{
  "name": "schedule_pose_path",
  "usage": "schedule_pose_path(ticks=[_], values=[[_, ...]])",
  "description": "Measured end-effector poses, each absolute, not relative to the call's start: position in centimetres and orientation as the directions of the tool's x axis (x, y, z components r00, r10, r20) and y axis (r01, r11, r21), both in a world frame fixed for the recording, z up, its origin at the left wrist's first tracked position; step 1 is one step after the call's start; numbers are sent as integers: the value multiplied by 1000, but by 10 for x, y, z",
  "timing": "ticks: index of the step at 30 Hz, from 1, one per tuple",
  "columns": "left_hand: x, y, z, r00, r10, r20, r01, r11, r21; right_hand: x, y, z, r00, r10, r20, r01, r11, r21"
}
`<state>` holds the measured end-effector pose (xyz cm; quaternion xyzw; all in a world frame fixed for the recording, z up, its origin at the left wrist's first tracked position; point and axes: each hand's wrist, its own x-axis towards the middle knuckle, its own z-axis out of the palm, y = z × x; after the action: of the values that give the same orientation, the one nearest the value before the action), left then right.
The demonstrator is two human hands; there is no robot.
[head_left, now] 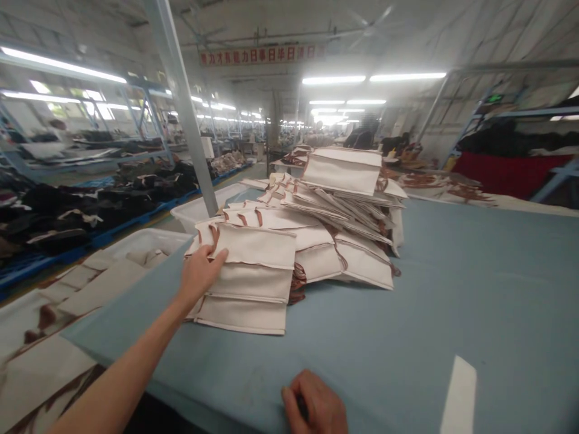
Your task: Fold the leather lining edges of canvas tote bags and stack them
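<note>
My left hand point(203, 271) reaches to the near left pile and is closed on the left edge of a cream fabric piece point(257, 244), thumb on top. That piece has brown edging and lies over other overlapping cream pieces point(246, 314). Brown strips point(297, 283) hang out at the pile's right side. My right hand point(315, 404) rests at the table's near edge, fingers curled. A small dark thing shows in the gap of its fingers, too hidden to name. The blue-green table point(407, 337) lies under both hands.
A taller stack of cream pieces point(344, 172) leans behind the near pile. White bins point(167, 241) with fabric stand at the left, beside a grey post point(185, 102). A white strip point(459, 395) lies at right. Brown and cream pieces point(425, 181) lie at the far edge.
</note>
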<state>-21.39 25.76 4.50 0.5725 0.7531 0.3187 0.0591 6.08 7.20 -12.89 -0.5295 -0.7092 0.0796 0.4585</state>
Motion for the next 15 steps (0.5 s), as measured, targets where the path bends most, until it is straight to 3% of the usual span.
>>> schedule_pose_path(ticks=[6, 11, 13, 15], values=[[-193, 188, 29, -144, 842, 520, 862, -151, 484, 61, 73, -118, 84, 888, 452, 543, 339, -768], [-171, 108, -7, 110, 741, 663, 736, -508, 446, 81, 71, -103, 242, 905, 349, 447, 215, -868], [-168, 80, -17, 156, 722, 674, 699, -563, 440, 96, 66, -90, 280, 849, 449, 553, 240, -798], [-164, 59, -22, 184, 726, 663, 663, -589, 462, 110, 60, -71, 172, 711, 681, 747, 357, -561]])
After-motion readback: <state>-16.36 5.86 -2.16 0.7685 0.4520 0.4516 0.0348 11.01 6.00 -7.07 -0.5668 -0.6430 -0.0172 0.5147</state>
